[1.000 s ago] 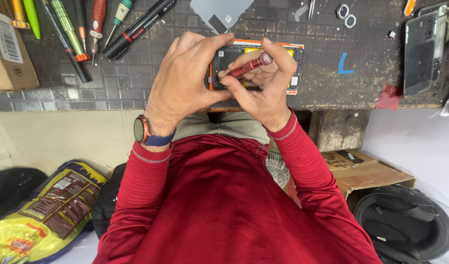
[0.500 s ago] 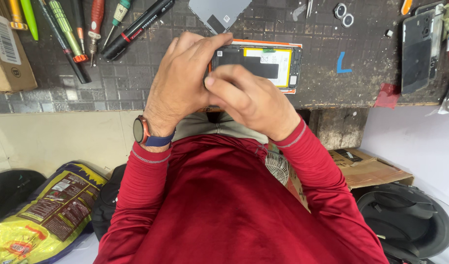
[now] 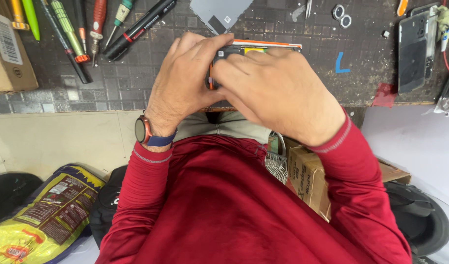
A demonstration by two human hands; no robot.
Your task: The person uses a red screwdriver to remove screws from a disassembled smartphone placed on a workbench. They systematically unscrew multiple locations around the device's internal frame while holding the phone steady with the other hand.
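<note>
Head view: an opened smartphone (image 3: 256, 48) is clamped between the left hand (image 3: 185, 83) and right hand (image 3: 278, 90) above a dark gridded work mat (image 3: 136, 80); screwdrivers (image 3: 82, 29) are laid at its far left, another phone (image 3: 414, 51) at right, cardboard boxes (image 3: 307, 176) below.

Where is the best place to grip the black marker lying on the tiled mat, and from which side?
Probably grip the black marker at mid-barrel, coming from above with fingers across its width. It lies flat and diagonal, and the red-handled screwdriver sits close by its lower end, so the middle looks freer.
</note>
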